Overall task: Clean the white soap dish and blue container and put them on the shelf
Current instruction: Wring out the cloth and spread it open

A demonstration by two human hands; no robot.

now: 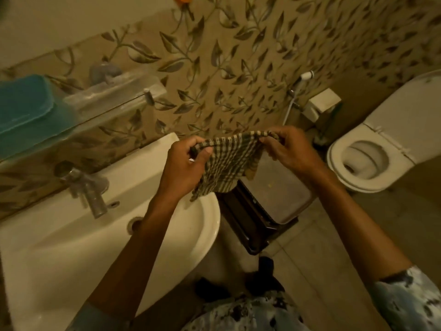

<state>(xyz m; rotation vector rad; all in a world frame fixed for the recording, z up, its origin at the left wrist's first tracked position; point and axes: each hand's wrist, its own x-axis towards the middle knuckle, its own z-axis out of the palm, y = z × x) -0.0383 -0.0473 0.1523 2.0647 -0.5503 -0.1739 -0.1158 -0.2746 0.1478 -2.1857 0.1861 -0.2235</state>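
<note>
The blue container [23, 103] stands on the glass shelf [107, 115] at the far left, above the basin. I see no white soap dish that I can tell apart. A checked green-and-cream cloth [226, 163] hangs stretched between both hands over the right edge of the basin. My left hand [186, 163] pinches its left corner and my right hand [286, 149] pinches its right corner. Both hands are well to the right of the shelf and lower than it.
A white basin [71, 247] with a metal tap [88, 192] lies below the shelf. A dark bin [262, 218] stands on the floor between the basin and a white toilet [372, 161]. A spray hose [296, 96] hangs on the leaf-patterned wall.
</note>
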